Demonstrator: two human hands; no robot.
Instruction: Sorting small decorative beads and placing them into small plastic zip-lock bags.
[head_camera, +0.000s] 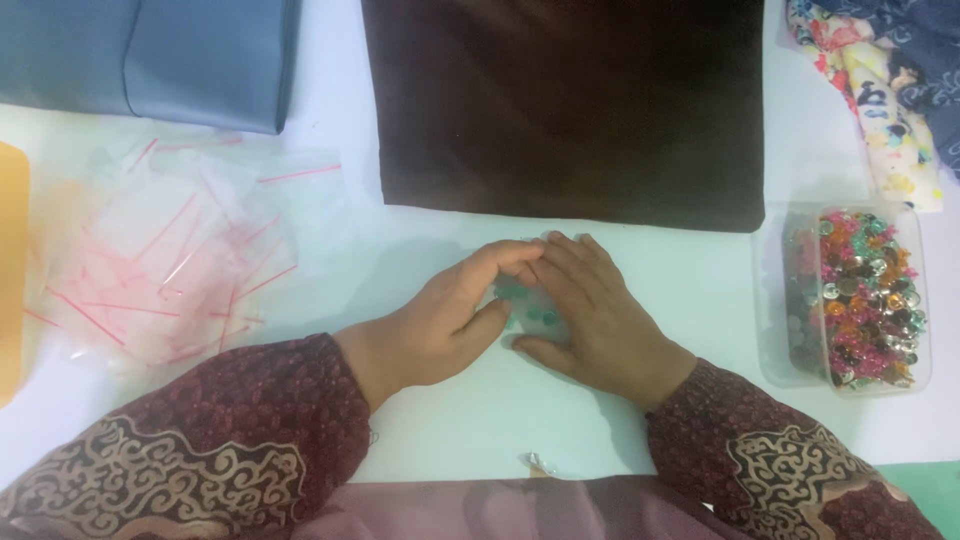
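My left hand and my right hand rest together on the white table, fingertips touching. Between them lies a small clear bag of green beads, mostly covered by my fingers. The left thumb and fingers pinch the bag's edge, and the right hand lies flat on it. Both sleeves are dark red with a tan swirl pattern.
A clear plastic tub of multicoloured beads stands at the right. A heap of small zip bags with red strips lies at the left. Dark brown cloth, blue-grey cloth and printed fabric lie along the far side. One small loose bead sits near me.
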